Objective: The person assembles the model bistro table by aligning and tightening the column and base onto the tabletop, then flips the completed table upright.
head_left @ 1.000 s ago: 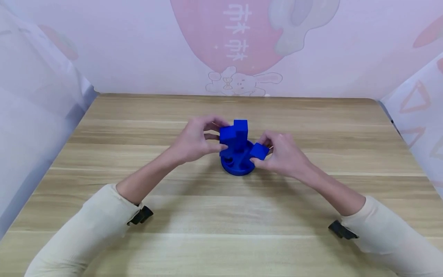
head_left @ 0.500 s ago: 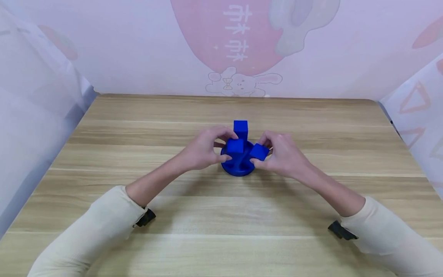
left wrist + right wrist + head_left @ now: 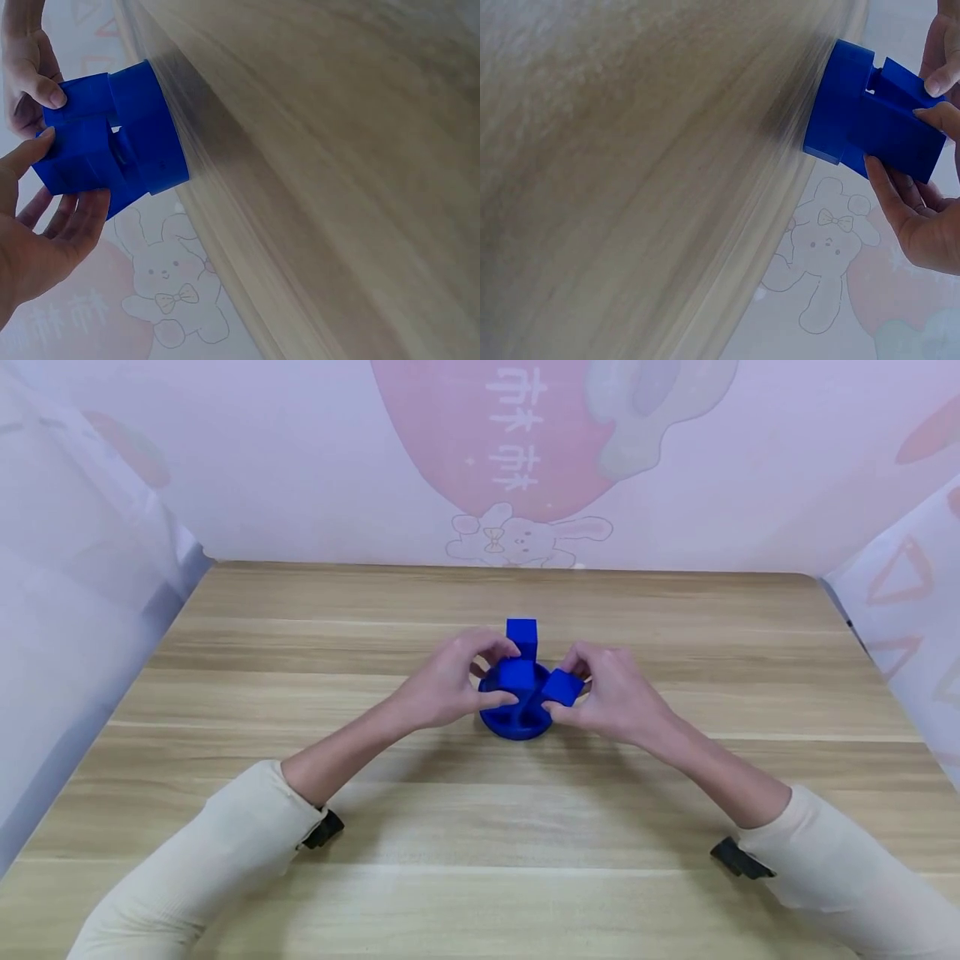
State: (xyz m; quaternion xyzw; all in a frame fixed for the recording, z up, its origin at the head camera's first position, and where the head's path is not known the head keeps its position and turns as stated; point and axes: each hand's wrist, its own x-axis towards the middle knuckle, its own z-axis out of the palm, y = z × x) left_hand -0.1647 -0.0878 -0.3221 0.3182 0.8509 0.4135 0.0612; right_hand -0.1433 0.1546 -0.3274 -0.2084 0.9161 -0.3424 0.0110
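Observation:
A round blue base (image 3: 516, 727) with a raised rim stands on the table. My left hand (image 3: 453, 681) grips a blue block (image 3: 517, 675) between thumb and fingers, over the left part of the base. On the base's right side my right hand (image 3: 611, 693) pinches another blue block (image 3: 562, 687), its top turned at an angle. A third blue block (image 3: 522, 635) rises at the back, untouched by either hand. In the left wrist view, the left-hand block (image 3: 75, 154) sits close against the base (image 3: 150, 127), with a small gap showing light between the parts.
The wood-grain table (image 3: 480, 843) extends around the base on all sides. A pale printed curtain (image 3: 300, 468) hangs behind its far edge, with further sheets at left and right. Dark straps (image 3: 742, 858) show at the sleeve cuffs.
My left hand has moved right and closer to me, bringing its block from the left edge to over the base. The right hand keeps its hold in the same place.

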